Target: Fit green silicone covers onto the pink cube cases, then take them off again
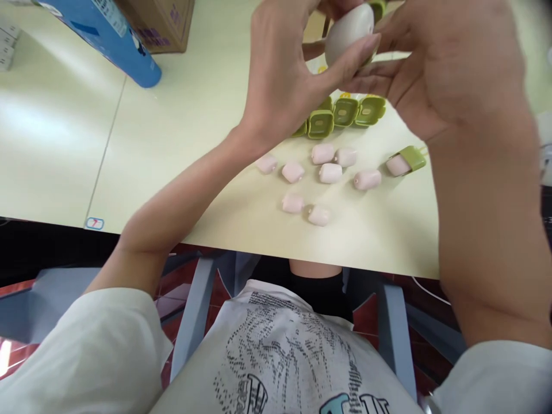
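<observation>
At the top of the head view, my left hand [287, 80] grips a white rounded plastic piece [351, 31], thumb pressed along its lower side. My right hand [448, 69] closes on the same piece from the right; a green part [378, 8] shows at its edge, partly hidden by the fingers. Below them lie green square cups [321, 123] with scalloped edges, grouped together on the table. Several pale pink-white barrel-shaped pieces [330, 173] are scattered nearer to me. One pale piece [397, 165] sits partly inside a green cup [414, 157] lying on its side by my right wrist.
The cream table [172, 144] ends in a front edge just before my lap. A blue cylinder [125, 46] and a cardboard box [161, 26] stand at the back left. White boxes [6, 43] are at the far left. A small number label [95, 223] marks the table edge.
</observation>
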`<state>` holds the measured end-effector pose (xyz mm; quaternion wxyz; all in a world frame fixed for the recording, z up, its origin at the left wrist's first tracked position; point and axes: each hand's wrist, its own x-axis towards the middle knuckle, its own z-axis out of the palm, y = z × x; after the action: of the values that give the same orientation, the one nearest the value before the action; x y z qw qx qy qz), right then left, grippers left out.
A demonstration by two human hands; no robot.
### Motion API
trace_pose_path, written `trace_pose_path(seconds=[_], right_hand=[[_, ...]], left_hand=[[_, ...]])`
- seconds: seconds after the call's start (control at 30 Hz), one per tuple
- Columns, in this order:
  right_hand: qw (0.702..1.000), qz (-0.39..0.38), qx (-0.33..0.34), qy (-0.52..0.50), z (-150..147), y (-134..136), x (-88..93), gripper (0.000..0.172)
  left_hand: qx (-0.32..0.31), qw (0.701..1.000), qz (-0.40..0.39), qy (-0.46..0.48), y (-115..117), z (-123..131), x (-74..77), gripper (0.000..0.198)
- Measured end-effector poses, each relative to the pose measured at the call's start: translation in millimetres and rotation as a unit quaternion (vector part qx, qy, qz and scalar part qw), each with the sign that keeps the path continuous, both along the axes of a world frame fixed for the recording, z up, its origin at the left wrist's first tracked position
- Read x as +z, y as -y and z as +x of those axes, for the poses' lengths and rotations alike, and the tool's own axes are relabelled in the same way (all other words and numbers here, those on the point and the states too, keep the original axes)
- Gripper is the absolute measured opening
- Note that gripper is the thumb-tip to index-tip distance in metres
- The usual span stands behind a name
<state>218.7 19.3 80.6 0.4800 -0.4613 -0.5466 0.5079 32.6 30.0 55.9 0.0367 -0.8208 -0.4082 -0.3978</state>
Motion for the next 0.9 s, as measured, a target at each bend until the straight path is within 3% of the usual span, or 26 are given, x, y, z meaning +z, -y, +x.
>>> trace_pose_path(seconds=[0.07, 0.17, 0.23, 0.33, 0.43, 0.53, 0.73, 0.9], right_hand=[[0.999, 0.025, -0.004, -0.043, 6, -3, -4.8, 0.031], [0.997, 0.063, -0.034, 0.017, 24, -11, -11.5, 0.03], [0.984, 0.095, -0.065, 0.139, 36, -15, -11.7, 0.027], [0.935, 0.129, -0.044, 0.327, 50, -15, -6.8, 0.014], [0.896, 0.147, -0.012, 0.418, 53, -12, -2.1, 0.013], [0.865, 0.152, 0.005, 0.478, 50, -11, -0.7, 0.023], [0.821, 0.141, 0.019, 0.553, 39, -10, -1.0, 0.011], [0.827, 0.121, 0.054, 0.546, 37, -10, -1.4, 0.009]], left_hand=[[-0.019, 0.996, -0.052, 0.07, 1, -5, 6.2, 0.036], [-0.046, 0.992, -0.114, 0.013, 9, -10, 22.8, 0.029], [-0.115, 0.974, -0.17, -0.091, 19, -8, 30.1, 0.024], [-0.191, 0.905, -0.22, -0.31, 36, 2, 28.1, 0.013], [-0.198, 0.876, -0.199, -0.391, 51, 11, 17.0, 0.013], [-0.212, 0.869, -0.179, -0.41, 61, 14, 7.5, 0.017], [-0.214, 0.864, -0.139, -0.434, 73, 10, 1.2, 0.014], [-0.22, 0.864, -0.136, -0.432, 75, 10, -0.8, 0.01]])
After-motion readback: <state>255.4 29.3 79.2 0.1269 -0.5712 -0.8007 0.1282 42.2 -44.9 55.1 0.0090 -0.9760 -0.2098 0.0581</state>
